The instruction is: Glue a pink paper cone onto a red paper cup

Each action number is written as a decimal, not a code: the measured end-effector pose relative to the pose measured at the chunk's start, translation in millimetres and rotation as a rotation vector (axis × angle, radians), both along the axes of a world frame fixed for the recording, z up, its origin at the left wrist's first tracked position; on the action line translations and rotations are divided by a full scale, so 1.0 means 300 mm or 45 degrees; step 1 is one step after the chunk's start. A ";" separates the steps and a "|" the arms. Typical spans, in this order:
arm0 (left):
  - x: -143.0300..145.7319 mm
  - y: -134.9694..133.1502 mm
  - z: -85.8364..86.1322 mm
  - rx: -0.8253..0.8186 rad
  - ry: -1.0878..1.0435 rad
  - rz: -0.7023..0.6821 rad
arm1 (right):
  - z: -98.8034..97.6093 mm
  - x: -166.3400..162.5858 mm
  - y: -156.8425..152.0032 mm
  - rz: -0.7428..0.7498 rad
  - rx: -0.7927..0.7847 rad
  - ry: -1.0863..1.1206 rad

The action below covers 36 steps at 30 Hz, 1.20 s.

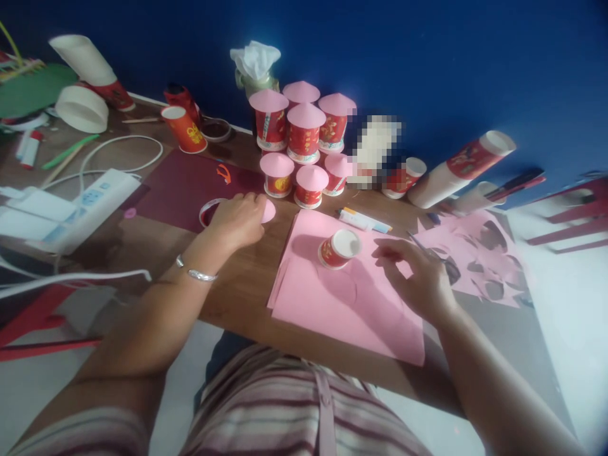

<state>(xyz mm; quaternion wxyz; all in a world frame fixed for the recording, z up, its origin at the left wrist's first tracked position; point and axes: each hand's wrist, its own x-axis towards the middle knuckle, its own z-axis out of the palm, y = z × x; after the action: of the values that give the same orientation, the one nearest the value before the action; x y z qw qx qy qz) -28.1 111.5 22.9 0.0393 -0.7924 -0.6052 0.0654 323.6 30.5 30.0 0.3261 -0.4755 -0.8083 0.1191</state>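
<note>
My left hand point(240, 221) is over the table with its fingers bent together at the edge of a small pink paper circle point(269, 212); the fingertips are partly hidden. Beside that wrist, a ring-shaped roll of tape point(204, 214) shows in part. My right hand point(418, 278) hovers over the right side of a stack of pink paper point(313, 297), fingers apart and holding nothing. Just past it lie scissors point(446, 266), partly covered by the hand. A short red-and-white paper cup point(339, 248) stands on the pink sheets, where a faint curved line shows.
Several red cups with pink cone tops point(304, 130) are grouped at the back. Pink cut-out scraps point(479, 256) lie right, near leaning stacked cups point(468, 168). A glue-like tube point(365, 220) lies behind the paper. A power strip point(102, 199) with white cables is left.
</note>
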 end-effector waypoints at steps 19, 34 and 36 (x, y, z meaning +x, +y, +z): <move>-0.007 -0.152 -0.052 0.594 -0.631 -0.209 | -0.079 -0.412 -0.098 0.372 -1.547 1.155; 0.142 -0.264 0.049 0.275 -1.670 -0.197 | 0.038 -0.209 -0.124 0.284 -1.159 1.294; 0.172 -0.241 0.067 -0.328 -1.862 -0.180 | 0.050 -0.163 -0.092 0.242 -1.120 1.173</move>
<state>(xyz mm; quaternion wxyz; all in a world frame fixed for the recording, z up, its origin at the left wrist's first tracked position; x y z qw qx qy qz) 23.4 39.1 42.9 -0.4623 -0.6691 -0.4120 -0.4108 274.8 2.8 44.9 0.4023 -0.3914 -0.4996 0.6598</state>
